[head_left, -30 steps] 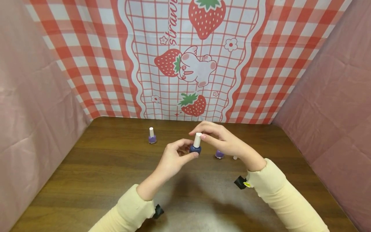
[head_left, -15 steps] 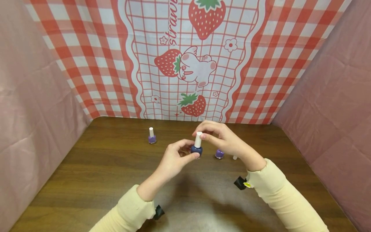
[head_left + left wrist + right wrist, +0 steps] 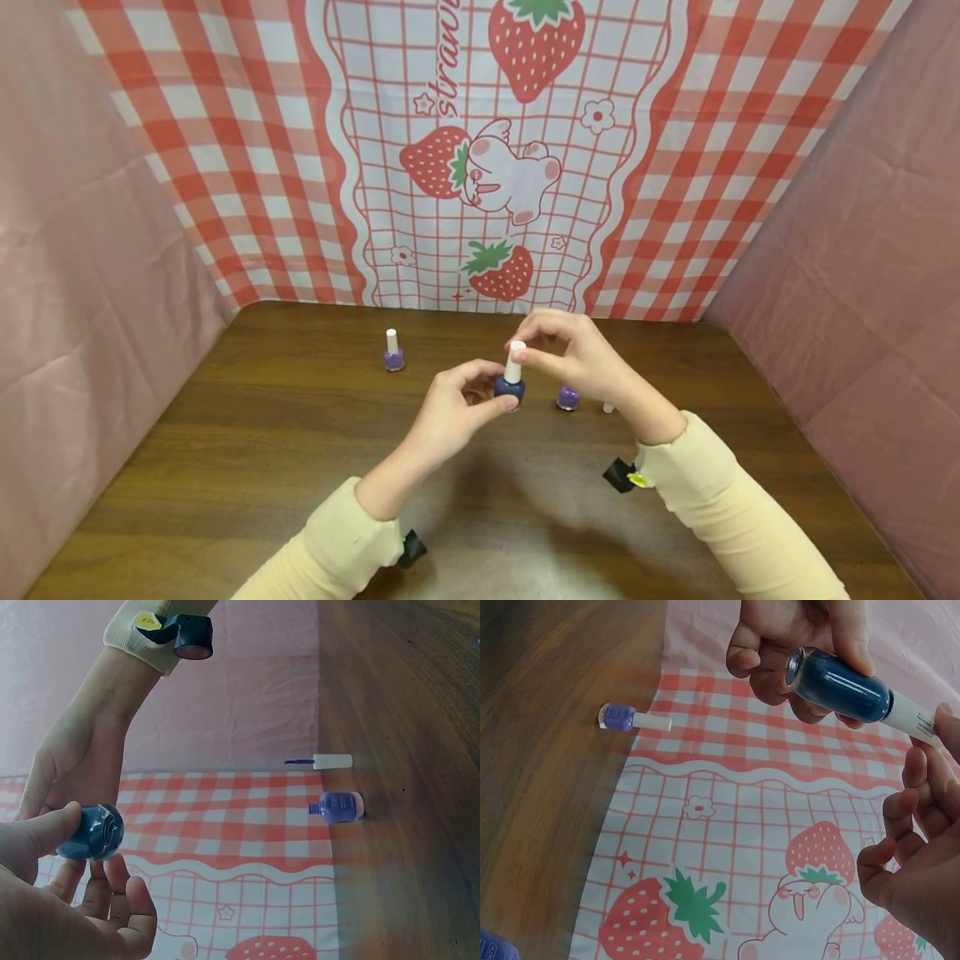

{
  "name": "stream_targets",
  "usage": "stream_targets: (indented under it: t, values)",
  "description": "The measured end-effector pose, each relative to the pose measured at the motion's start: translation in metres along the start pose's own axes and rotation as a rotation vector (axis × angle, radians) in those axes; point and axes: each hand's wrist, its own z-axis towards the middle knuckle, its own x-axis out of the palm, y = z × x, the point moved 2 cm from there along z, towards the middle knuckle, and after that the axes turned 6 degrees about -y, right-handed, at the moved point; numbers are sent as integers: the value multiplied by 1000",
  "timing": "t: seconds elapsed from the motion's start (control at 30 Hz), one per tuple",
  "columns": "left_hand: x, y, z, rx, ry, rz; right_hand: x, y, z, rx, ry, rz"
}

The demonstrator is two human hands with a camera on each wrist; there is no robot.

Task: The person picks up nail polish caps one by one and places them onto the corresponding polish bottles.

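A dark blue nail polish bottle (image 3: pixel 510 390) with a white cap (image 3: pixel 514 364) is held upright above the table. My left hand (image 3: pixel 454 410) grips its glass body between thumb and fingers. At the top, the thumb and fingertips of my right hand (image 3: pixel 576 354) pinch the cap, which sits on the bottle. The right wrist view shows small print on the cap's side. Behind the right hand, an uncapped purple nail polish bottle (image 3: pixel 341 807) stands on the table. Near it is its white cap with a purple-coated brush (image 3: pixel 330 761), mostly hidden in the head view.
A capped purple nail polish bottle (image 3: pixel 393 360) stands at the back left of the brown wooden table (image 3: pixel 285 433). Red checked strawberry cloth (image 3: pixel 495 192) hangs behind the table. Pink cloth (image 3: pixel 112 250) encloses both sides.
My right fingertips have come together onto the white cap, from a looser position around it. The blue bottle has shifted slightly to the right, and the left hand keeps its grip.
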Motion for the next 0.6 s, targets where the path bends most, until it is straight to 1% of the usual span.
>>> stream_targets:
  t: [0.13,0.4,0.6]
  values:
    - [1,0,0,4,0,-9,1,0,0,32,-34,-10]
    - [2,-1,1,10,-6,-7,3,2,-1,104,-107,-75]
    - [3,-1,0,12,-6,1,7,-24,-5,134,-137,-62]
